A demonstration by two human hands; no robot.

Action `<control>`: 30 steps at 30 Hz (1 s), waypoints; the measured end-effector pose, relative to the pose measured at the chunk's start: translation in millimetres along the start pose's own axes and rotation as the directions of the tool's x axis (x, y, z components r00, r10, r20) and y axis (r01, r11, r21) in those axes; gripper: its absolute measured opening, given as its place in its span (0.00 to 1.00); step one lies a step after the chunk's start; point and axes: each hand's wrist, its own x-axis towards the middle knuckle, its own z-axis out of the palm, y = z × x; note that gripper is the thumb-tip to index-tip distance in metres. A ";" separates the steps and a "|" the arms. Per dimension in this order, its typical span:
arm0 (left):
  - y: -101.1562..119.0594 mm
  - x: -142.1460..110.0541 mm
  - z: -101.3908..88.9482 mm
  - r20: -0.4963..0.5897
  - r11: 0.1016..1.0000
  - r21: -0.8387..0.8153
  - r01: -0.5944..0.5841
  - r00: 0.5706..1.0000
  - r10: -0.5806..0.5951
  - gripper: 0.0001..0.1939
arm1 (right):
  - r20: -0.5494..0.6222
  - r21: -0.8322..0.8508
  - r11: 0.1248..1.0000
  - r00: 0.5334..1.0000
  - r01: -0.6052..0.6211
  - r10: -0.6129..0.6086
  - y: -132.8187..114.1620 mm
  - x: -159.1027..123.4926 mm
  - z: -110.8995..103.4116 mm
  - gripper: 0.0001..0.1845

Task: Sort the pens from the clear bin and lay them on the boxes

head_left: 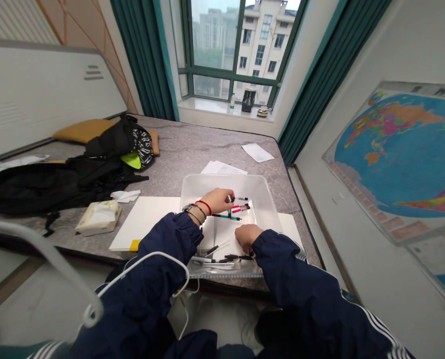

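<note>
A clear plastic tray [192,187] sits on the grey surface in front of me. Several pens [241,207] with red, black and teal parts lie inside it. My left hand [218,199] reaches into the tray, fingers pinched on a small dark pen part at its fingertips. My right hand [248,235] rests curled over the tray's near side, fingers closed; what it holds is hidden. More black pens [222,258] lie along the tray's near edge, just below my right hand.
A white board [147,219] lies under the tray. A black bag and jacket [76,172] cover the left side, with a tissue pack [98,217] near them. Papers [257,152] lie behind the tray. A world map [405,154] hangs on the right wall.
</note>
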 end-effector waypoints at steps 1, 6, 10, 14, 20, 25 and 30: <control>-1.6 0.5 0.4 0.003 1.000 0.002 0.003 1.000 -0.003 0.11 | -0.005 -0.025 1.000 1.000 0.013 -0.013 -0.1 -0.4 -0.7 0.18; -11.3 5.5 3.2 0.034 0.999 -0.017 0.052 0.998 -0.051 0.12 | 0.005 -0.124 0.987 0.995 0.103 -0.103 1.9 -2.2 -4.3 0.18; -12.7 8.1 4.0 0.056 0.997 -0.035 0.067 0.996 -0.065 0.12 | 0.027 -0.149 0.971 0.983 0.185 -0.183 4.9 -1.9 -0.7 0.17; -10.4 7.0 3.1 0.063 0.996 -0.061 0.062 0.996 -0.058 0.11 | 0.012 -0.177 0.958 0.973 0.227 -0.229 4.6 -0.1 3.6 0.14; -8.9 6.1 1.4 0.046 0.993 -0.091 0.071 0.997 -0.067 0.10 | -0.033 -0.165 0.953 0.964 0.256 -0.264 2.0 -1.4 0.8 0.12; -4.7 4.3 0.2 0.051 0.995 -0.074 0.069 0.997 -0.066 0.10 | -0.098 -0.132 0.959 0.960 0.249 -0.263 1.5 -2.9 0.1 0.10; -1.3 0.0 1.2 0.063 0.999 -0.006 0.048 0.997 -0.048 0.12 | -0.161 -0.136 0.971 0.963 0.195 -0.216 0.9 -3.5 4.3 0.13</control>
